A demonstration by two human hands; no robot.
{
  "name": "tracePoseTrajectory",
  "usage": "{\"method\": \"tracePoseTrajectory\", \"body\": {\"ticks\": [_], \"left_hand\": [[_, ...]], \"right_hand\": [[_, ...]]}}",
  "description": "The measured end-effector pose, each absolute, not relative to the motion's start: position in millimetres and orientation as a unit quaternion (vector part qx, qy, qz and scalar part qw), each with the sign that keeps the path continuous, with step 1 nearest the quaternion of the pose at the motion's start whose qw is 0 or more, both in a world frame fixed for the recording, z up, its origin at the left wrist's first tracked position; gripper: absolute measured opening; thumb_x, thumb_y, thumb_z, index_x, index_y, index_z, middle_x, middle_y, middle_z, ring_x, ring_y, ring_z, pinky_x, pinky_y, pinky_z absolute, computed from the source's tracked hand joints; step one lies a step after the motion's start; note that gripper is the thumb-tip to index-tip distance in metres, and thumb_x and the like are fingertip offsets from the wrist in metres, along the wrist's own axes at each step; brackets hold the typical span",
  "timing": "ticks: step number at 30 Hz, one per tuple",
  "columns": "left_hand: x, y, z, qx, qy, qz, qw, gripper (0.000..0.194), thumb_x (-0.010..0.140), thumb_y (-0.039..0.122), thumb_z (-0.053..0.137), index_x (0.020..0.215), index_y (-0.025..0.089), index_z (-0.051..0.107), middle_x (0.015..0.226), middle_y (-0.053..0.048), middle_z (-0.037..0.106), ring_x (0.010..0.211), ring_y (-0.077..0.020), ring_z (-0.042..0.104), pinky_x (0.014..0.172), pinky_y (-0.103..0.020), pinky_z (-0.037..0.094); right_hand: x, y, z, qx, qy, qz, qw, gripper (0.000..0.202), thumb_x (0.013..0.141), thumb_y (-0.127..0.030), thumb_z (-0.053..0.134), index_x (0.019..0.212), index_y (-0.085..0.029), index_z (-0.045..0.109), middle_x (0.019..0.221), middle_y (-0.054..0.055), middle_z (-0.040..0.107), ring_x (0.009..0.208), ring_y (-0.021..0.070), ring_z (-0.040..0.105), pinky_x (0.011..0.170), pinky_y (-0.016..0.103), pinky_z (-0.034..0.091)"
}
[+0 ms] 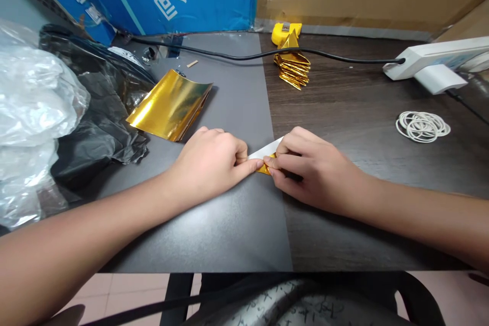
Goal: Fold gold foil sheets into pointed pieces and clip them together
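A small piece of gold foil paper [263,168] with a white side showing lies between my hands, partly folded, near the middle of the desk. My left hand [218,160] has its fingers curled on the left end of the paper, with the thumb pressed along the fold. My right hand [305,169] pinches the gold part from the right, its fingertips meeting the left thumb. The fingers cover much of the paper. A stack of gold sheets [170,107] rests to the upper left. Several folded gold pieces [293,66] stand bunched together further back.
Clear plastic [34,97] and a black bag [99,122] are at the left. A yellow tool [280,34], a black cable [229,56] and a blue box [206,0] are at the back. White bands [422,126] and a power strip [439,56] are at the right.
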State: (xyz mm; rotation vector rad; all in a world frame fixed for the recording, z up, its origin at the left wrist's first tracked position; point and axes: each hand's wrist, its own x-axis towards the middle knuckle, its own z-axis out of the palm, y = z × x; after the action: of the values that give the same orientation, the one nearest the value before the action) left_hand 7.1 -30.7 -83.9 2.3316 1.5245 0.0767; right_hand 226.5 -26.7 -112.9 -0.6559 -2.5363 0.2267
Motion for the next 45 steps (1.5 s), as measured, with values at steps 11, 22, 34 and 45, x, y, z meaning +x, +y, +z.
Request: {"method": "tracePoseTrajectory", "body": {"ticks": [11,22,34,45], "left_hand": [[-17,-22,-77,0.900,0.370,0.130,0.191,0.026,0.083,0.042,0.079,0.071,0.020,0.070,0.067,0.003,0.061,0.062,-0.0114,0.053,0.064,-0.028,0.035],[-15,-20,-89,0.977,0.179,0.112,0.044,0.045,0.098,0.057,0.057,0.104,0.016,0.075,0.112,-0.009,0.069,0.105,-0.0218,0.060,0.084,-0.034,0.041],[-11,-27,-87,0.977,0.181,0.107,0.015,0.039,0.105,0.047,0.050,0.107,0.016,0.074,0.116,-0.008,0.073,0.115,-0.0224,0.064,0.087,-0.035,0.042],[-15,-21,-88,0.979,0.168,0.108,0.043,0.034,0.104,0.042,0.054,0.109,0.017,0.076,0.117,-0.006,0.074,0.113,-0.0218,0.064,0.089,-0.036,0.044]], "right_hand": [[228,-23,-111,-0.230,-0.937,0.114,0.238,0.029,0.099,-0.016,0.053,0.071,-0.016,0.063,0.077,0.007,0.056,0.077,0.0184,0.047,0.070,0.034,0.044],[241,-5,-108,-0.134,-0.952,0.166,0.220,0.015,0.094,-0.012,0.055,0.091,-0.013,0.070,0.086,0.007,0.059,0.082,0.0172,0.049,0.076,0.031,0.045],[255,6,-95,-0.046,-0.970,0.199,0.134,0.023,0.095,-0.007,0.054,0.104,-0.015,0.073,0.100,0.011,0.061,0.098,0.0210,0.050,0.085,0.036,0.048],[257,10,-93,-0.034,-0.960,0.242,0.140,0.033,0.092,0.000,0.048,0.111,-0.016,0.070,0.100,0.009,0.063,0.099,0.0191,0.049,0.090,0.036,0.048]]}}
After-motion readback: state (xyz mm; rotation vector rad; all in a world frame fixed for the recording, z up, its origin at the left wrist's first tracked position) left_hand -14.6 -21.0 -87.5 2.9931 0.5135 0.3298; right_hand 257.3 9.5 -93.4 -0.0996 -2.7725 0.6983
